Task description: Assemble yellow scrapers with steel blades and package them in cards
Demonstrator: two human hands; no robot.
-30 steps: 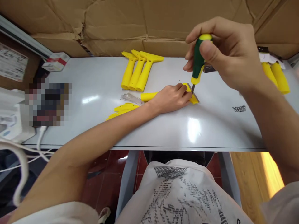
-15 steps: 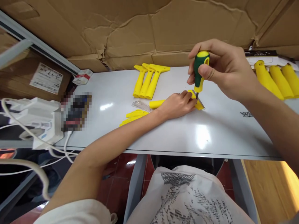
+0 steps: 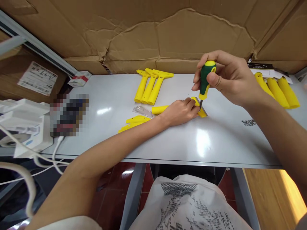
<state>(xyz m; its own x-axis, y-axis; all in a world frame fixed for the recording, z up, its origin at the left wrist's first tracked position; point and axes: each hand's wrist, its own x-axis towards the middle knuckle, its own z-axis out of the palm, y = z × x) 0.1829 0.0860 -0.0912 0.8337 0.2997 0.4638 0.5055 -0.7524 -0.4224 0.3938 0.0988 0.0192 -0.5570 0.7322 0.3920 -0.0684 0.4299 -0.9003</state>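
My right hand (image 3: pixel 224 76) is closed round the green and yellow handle of a screwdriver (image 3: pixel 205 80), held upright with its shaft pointing down. Its tip meets the head of a yellow scraper (image 3: pixel 160 110) lying on the table. A thin metal blade edge shows along that head. My left hand (image 3: pixel 183 111) grips the scraper near its head and presses it to the tabletop; the fingers hide much of it. Left of that hand lie clear-looking blades (image 3: pixel 142 111) and flat yellow pieces (image 3: pixel 136 119).
Three yellow scrapers (image 3: pixel 153 86) lie side by side at the back. Yellow handles (image 3: pixel 278 91) rest at the right, and a small pile of dark screws (image 3: pixel 249 122) is nearby. White chargers with cables (image 3: pixel 28 127) crowd the left. Cardboard (image 3: pixel 168 38) stands behind the table (image 3: pixel 168 143).
The view has shifted slightly. My right hand still holds the screwdriver on the scraper head, and my left hand still holds the scraper down.
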